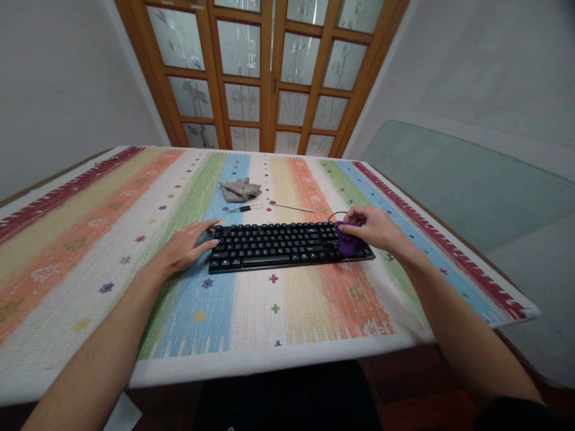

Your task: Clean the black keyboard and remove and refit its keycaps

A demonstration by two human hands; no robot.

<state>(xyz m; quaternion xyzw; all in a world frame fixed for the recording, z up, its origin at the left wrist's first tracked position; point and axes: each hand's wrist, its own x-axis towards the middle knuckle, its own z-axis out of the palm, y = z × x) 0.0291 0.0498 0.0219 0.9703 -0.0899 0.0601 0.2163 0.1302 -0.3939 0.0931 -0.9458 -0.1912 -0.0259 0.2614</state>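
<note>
A black keyboard lies flat on the patterned tablecloth, its long side facing me. My left hand grips the left end of it, thumb at the side edge and index finger at the far corner. Over the number keys at the right end, my right hand pinches a bunched purple cloth. This soft wad rests on the keys and hides some of them. The cord emerges from behind the keyboard close to my right fingers.
Beyond the keyboard lie a crumpled grey cloth, a small wire tool with a black handle and a thin rod with a dark brush-like end. The striped tablecloth hangs over the near table edge. Wood-framed glass doors stand behind.
</note>
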